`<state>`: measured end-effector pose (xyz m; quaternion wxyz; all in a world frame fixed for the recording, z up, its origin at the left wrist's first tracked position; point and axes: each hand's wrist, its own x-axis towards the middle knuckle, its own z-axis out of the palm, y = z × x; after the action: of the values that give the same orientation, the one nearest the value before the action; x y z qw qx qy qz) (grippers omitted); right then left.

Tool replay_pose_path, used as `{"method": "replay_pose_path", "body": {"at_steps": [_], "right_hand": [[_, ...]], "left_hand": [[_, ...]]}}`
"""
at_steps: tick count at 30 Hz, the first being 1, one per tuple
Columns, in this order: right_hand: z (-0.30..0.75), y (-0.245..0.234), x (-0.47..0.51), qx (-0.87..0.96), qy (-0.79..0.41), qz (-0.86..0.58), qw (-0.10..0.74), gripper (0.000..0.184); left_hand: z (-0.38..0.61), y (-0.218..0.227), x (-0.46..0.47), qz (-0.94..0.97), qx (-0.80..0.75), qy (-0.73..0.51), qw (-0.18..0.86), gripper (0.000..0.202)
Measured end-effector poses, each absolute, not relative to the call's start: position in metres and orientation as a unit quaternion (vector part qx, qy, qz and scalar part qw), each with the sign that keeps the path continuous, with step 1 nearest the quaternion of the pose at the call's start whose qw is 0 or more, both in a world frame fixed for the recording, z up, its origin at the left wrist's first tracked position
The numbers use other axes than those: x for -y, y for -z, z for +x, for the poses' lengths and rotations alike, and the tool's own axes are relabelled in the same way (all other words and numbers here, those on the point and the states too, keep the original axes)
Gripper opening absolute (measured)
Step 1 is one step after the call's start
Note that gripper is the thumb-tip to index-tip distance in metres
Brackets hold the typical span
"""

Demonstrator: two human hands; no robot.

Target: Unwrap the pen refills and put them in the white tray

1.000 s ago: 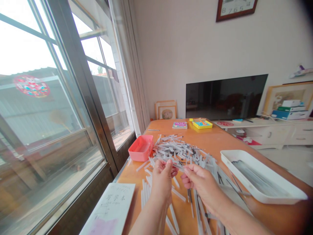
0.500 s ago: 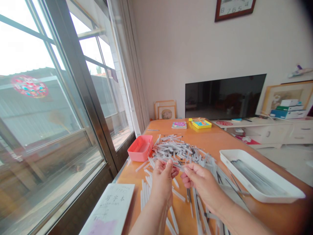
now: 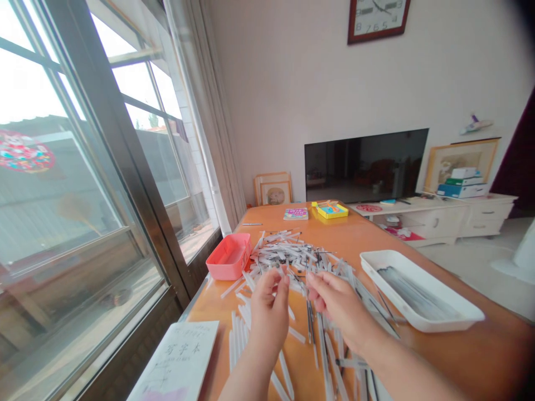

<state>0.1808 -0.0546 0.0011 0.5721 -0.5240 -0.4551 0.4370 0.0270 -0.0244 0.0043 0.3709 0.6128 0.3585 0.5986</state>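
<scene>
Our left hand (image 3: 271, 298) and right hand (image 3: 334, 295) have drawn farther apart since the earlier frame, fingertips now parted over clear tubes (image 3: 297, 334) strewn across the surface (image 3: 346, 239); we cannot tell whether either pinches one. We judge the tubes light, stiff and slick, apt to roll, best taken mid-length between thumb and forefinger. The notebook (image 3: 184, 362) reads "写字本"; we make out 8, 7, 6, 5 on the clock (image 3: 378, 25).

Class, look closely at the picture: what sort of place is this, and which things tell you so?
It looks like a living room in a home, probably. A large television stands on a low white cabinet, a clock hangs on the wall, and a long curtain falls beside the window.
</scene>
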Motion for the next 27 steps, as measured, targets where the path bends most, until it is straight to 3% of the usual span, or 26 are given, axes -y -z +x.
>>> {"method": "replay_pose_path", "body": {"at_steps": [4, 10, 14, 19, 27], "right_hand": [[0.186, -0.015, 0.063, 0.406, -0.591, -0.459, 0.526, 0.051], [0.194, -0.017, 0.066, 0.43, -0.625, -0.47, 0.452, 0.03], [0.199, -0.022, 0.065, 0.468, -0.553, -0.532, 0.439, 0.032], [0.2, -0.028, 0.067, 0.511, -0.485, -0.571, 0.421, 0.029], [0.197, -0.029, 0.069, 0.541, -0.445, -0.584, 0.409, 0.021]], "left_hand": [[0.029, -0.003, 0.03, 0.765, -0.341, -0.51, 0.196, 0.028], [0.031, 0.001, 0.033, 0.819, -0.346, -0.455, 0.057, 0.043], [0.03, 0.005, 0.03, 0.784, -0.37, -0.496, 0.045, 0.052], [0.027, 0.009, 0.024, 0.739, -0.391, -0.543, 0.073, 0.047], [0.027, 0.007, 0.028, 0.778, -0.391, -0.49, 0.045, 0.053]]}}
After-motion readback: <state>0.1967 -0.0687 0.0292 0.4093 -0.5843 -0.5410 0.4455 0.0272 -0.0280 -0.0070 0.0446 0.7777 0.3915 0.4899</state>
